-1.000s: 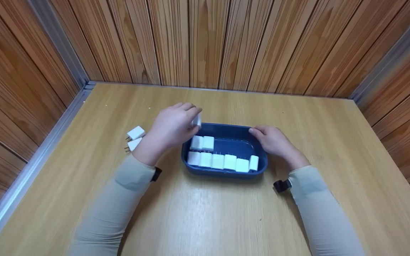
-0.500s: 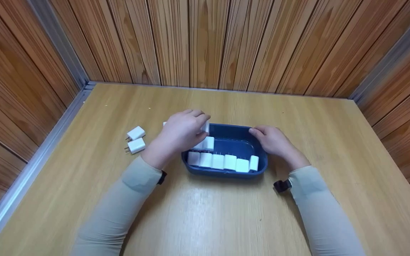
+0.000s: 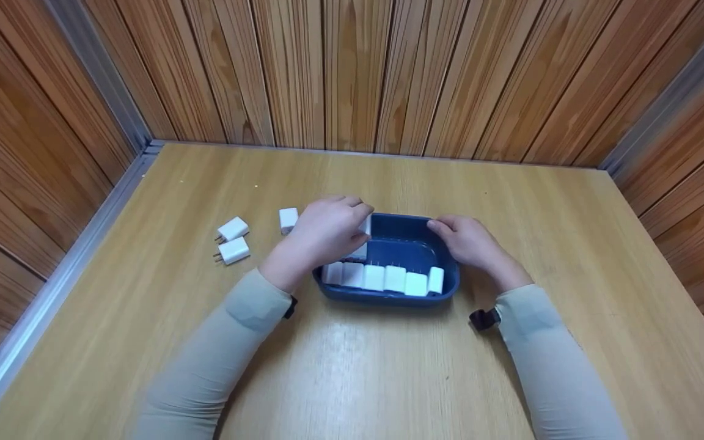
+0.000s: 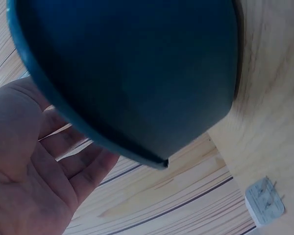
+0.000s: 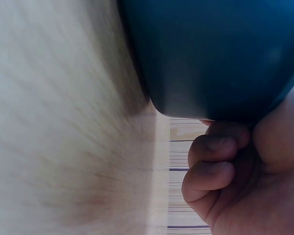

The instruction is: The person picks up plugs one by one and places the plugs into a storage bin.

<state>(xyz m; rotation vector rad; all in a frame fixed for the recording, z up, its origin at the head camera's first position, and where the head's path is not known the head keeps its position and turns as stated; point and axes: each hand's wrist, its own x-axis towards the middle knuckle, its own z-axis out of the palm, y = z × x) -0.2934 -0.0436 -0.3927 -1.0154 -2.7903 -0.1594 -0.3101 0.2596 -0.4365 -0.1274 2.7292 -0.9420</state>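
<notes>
- Our left grip (image 3: 335,229) pinches a white, block-shaped plastic charger (image 3: 366,223) over the left part of the dark-blue, rounded-rectangular plastic tray (image 3: 404,227).
- Our right grip (image 3: 469,243) clasps the tray's right end.
- We judge the step to be filling a row behind the six white front-row chargers (image 3: 374,278).
- Next, we probably need to seat the held piece neatly, then let go; three loose white chargers (image 3: 233,250) wait left on the light-wood desk (image 3: 401,379).

Headcam — high, downward, wristcams — close, tub (image 3: 406,231) shared
</notes>
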